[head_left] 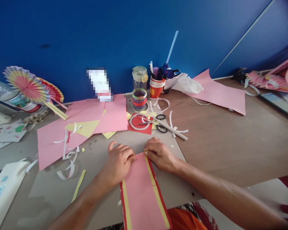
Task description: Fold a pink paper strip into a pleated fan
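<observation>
A long pink paper strip [142, 191], edged with yellow and red bands, runs from the desk toward my body. At its far left corner my left hand [120, 161] pinches the paper between thumb and fingers. My right hand [159, 153] grips the far right corner the same way. Beyond my hands lie black-handled scissors [161, 128], a roll of white tape [139, 122] and a pale stick [179, 132], partly over a red paper square [147, 128]. A thin yellow paper strip [78, 186] rests left of my left forearm.
Pink sheets [115, 118] and white paper scraps [69, 163] cover the left side. At the back stand a bottle [139, 80] and a red paper cup [156, 88] with tools. Folded paper fans [26, 84] lean at left; a power strip [8, 193] lies nearer.
</observation>
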Demonstrator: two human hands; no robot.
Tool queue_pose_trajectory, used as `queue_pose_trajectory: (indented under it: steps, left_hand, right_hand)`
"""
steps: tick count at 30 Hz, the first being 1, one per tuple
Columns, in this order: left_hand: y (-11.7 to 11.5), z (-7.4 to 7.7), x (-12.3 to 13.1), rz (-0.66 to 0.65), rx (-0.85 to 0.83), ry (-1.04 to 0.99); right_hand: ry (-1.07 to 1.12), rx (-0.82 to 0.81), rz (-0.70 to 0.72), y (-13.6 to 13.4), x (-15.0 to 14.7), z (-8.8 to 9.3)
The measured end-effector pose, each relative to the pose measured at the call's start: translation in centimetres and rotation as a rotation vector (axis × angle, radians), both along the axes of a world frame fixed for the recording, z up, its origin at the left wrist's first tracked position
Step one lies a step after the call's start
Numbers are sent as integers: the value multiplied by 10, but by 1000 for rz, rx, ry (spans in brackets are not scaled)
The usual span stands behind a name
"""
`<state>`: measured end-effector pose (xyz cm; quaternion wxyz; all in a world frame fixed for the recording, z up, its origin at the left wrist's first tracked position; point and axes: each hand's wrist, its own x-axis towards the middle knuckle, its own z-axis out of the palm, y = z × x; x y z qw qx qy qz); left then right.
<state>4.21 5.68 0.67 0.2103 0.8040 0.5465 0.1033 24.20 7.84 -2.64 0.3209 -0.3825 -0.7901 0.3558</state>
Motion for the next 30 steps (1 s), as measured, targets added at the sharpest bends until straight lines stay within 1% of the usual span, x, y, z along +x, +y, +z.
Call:
queue_pose_trajectory:
  steps: [5, 11, 14, 16, 18, 19, 22, 24, 27, 30]
  left_hand:
    - [1, 3, -4, 1, -126, -77]
    - [2, 1, -6, 7, -185, -101]
    - [2, 0, -7, 29, -213, -96]
    - [2, -1, -8, 29, -228, -97]
    - [3, -2, -9, 26, -225, -102]
    - [3, -2, -9, 25, -219, -104]
    - [2, -4, -8, 33, -203, -111]
    - [2, -4, -7, 37, -202, -111]
    - [3, -5, -6, 37, -205, -109]
    - [5, -6, -6, 13, -240, -125]
  right_hand:
    - [-26, -38, 48, 2, 1, -1]
    - [-71, -43, 67, 2, 1, 0]
    - [-14, -72, 139, 5, 7, 5]
    - [59, -140, 168, 8, 12, 9]
    - [100, -195, 157, 9, 14, 12]
    - [97, -196, 144, 8, 14, 13]
    - [24, -119, 112, 3, 5, 12]
    - [-30, -93, 63, 0, -4, 10]
    - [-55, -111, -14, -3, -14, 6]
    - [-36, -129, -26, -3, -16, 4]
